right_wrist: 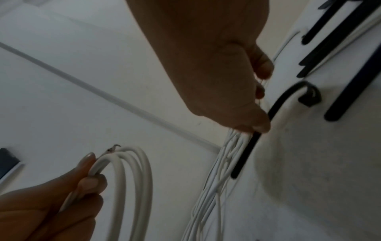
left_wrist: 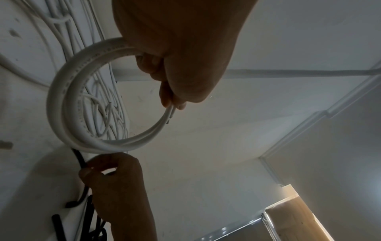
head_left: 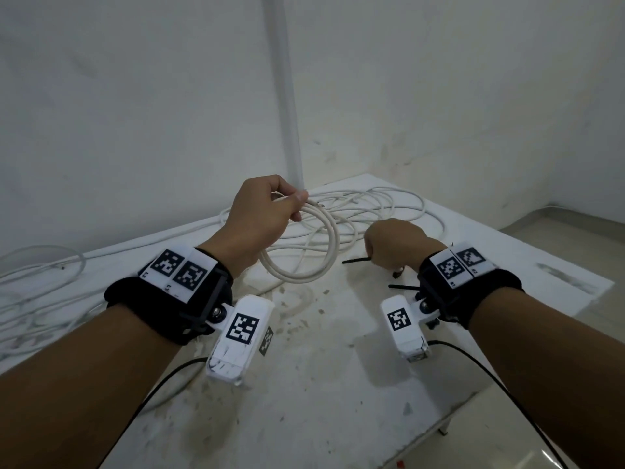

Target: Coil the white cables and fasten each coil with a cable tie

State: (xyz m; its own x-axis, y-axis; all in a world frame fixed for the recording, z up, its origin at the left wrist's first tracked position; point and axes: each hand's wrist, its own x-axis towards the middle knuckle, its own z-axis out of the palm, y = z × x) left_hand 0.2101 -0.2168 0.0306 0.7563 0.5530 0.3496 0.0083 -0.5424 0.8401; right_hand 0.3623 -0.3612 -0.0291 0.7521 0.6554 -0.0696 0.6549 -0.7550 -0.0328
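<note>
My left hand (head_left: 297, 205) pinches the top of a small coil of white cable (head_left: 306, 270) and holds it upright above the table (head_left: 338, 384). The same coil (left_wrist: 62, 106) fills the left wrist view, and a bare wire end of the coil (right_wrist: 132, 179) pokes out beside my thumb in the right wrist view. My right hand (head_left: 371, 256) is to the right of the coil, low over the table. It pinches a black cable tie (head_left: 355, 260), whose strap (right_wrist: 247, 150) runs under my thumb. The tie (left_wrist: 79, 159) does not touch the coil.
Loose white cables (head_left: 389, 204) lie tangled behind the hands, and more cables (head_left: 33, 282) trail off the table's left side. Several spare black ties (right_wrist: 329, 40) lie by my right wrist. A white pipe (head_left: 287, 96) runs up the wall corner. The table's edge drops off at right.
</note>
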